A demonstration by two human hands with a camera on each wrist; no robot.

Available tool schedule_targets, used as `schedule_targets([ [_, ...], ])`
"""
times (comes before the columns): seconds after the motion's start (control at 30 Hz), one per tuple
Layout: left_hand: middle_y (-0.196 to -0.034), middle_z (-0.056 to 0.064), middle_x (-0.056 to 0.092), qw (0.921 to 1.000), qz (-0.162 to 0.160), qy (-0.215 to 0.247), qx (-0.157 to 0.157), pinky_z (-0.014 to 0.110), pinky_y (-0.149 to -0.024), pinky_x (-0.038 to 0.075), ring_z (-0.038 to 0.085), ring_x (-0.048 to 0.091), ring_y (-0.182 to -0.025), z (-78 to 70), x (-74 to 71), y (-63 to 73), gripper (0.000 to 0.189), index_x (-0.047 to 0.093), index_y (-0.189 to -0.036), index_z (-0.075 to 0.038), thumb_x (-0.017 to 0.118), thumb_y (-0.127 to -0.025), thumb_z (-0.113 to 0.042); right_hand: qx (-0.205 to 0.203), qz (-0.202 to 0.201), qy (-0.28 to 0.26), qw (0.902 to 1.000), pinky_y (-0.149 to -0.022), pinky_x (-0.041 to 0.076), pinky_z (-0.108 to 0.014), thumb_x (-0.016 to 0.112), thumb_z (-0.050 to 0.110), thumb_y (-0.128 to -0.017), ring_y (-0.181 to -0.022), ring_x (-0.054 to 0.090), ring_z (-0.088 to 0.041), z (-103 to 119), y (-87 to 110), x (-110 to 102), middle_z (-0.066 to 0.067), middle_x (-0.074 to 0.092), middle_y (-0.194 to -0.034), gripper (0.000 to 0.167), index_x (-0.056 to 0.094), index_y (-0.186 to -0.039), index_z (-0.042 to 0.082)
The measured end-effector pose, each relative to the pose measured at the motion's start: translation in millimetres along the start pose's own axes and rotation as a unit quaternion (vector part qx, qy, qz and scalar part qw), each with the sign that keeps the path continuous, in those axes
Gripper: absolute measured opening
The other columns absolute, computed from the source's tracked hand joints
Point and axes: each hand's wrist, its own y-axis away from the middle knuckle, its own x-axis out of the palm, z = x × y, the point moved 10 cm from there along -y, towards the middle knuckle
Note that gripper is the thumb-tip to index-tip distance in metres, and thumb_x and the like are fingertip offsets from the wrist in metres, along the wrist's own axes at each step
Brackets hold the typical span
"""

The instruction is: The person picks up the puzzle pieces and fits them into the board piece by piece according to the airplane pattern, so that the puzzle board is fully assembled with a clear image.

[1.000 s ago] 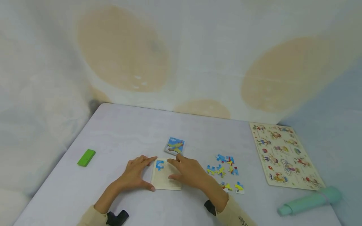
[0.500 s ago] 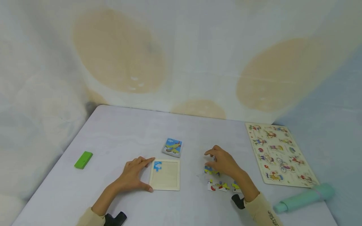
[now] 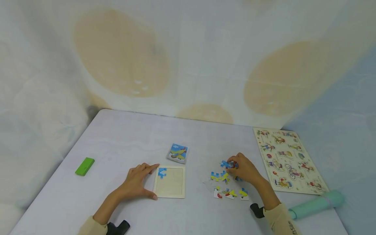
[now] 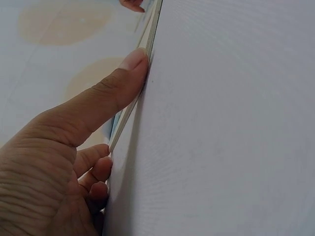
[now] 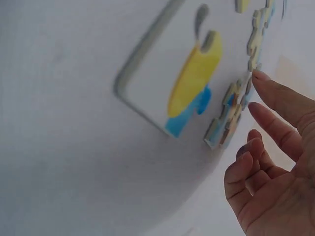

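Note:
A square wooden puzzle tray (image 3: pixel 169 190) lies before me, with a blue puzzle piece (image 3: pixel 162 173) in its upper left corner. My left hand (image 3: pixel 136 182) rests along the tray's left side, thumb at the near corner and index finger at the far one. In the left wrist view the thumb (image 4: pixel 110 91) lies on the tray's edge. My right hand (image 3: pixel 246 169) is over the loose puzzle pieces (image 3: pixel 224 176), thumb and index finger apart at some blue and red ones. The right wrist view shows no piece clearly pinched; a white and yellow piece (image 5: pixel 194 73) lies nearer that camera.
A small picture puzzle (image 3: pixel 177 153) showing a yellow plane lies behind the tray. The green block (image 3: pixel 85 166) is far left. At right are a large board with printed figures (image 3: pixel 289 163) and a rolled mint-green mat (image 3: pixel 318 204). Cloth walls stand beyond the white table (image 3: pixel 141 130).
My right hand has left the tray and moved right, over the loose pieces, then slightly farther right among them. The left hand keeps its place at the tray's left side.

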Motion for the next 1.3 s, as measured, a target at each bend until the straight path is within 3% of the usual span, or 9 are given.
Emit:
schedule_targets([
  [0.23, -0.105, -0.011, 0.044, 1.0, -0.002, 0.003, 0.003, 0.047, -0.093, 0.029, 0.012, 0.042, -0.101, -0.7, -1.0, 0.3, 0.113, 0.046, -0.149, -0.022, 0.088, -0.053, -0.065, -0.005, -0.019, -0.001, 0.9998, -0.066, 0.04, -0.031, 0.076, 0.02, -0.087, -0.08, 0.046, -0.019, -8, -2.8, 2, -0.01, 0.043, -0.096, 0.028, 0.067, -0.112, 0.011],
  [0.5, -0.104, -0.011, 0.044, 1.0, -0.002, 0.006, 0.003, 0.047, -0.094, 0.029, 0.012, 0.041, -0.101, -0.9, -0.5, 1.5, 0.113, 0.046, -0.149, -0.024, 0.087, -0.053, -0.066, -0.011, -0.024, 0.019, 0.9995, -0.077, 0.047, -0.038, 0.078, 0.022, -0.086, -0.094, 0.055, -0.023, -10, -5.2, 1, -0.008, 0.046, -0.101, 0.025, 0.068, -0.108, 0.012],
  [0.9, -0.105, -0.01, 0.044, 1.0, 0.0, 0.006, -0.006, 0.048, -0.095, 0.028, 0.014, 0.042, -0.101, -1.2, -2.6, 0.3, 0.113, 0.046, -0.149, -0.022, 0.09, -0.052, -0.062, -0.065, -0.058, 0.068, 0.9939, -0.064, 0.042, -0.027, 0.08, 0.023, -0.082, -0.075, 0.047, -0.013, 4, -11.4, -4, -0.003, 0.047, -0.098, 0.017, 0.072, -0.088, 0.009],
  [1.3, -0.104, -0.01, 0.045, 1.0, -0.009, -0.004, 0.002, 0.047, -0.093, 0.029, 0.013, 0.042, -0.1, -4.6, -3.9, 1.1, 0.112, 0.047, -0.148, -0.021, 0.089, -0.053, -0.063, -0.056, -0.035, 0.066, 0.9956, -0.063, 0.042, -0.026, 0.081, 0.027, -0.082, -0.077, 0.047, -0.011, 6, -5.1, 3, -0.003, 0.049, -0.098, 0.027, 0.072, -0.098, 0.007],
])
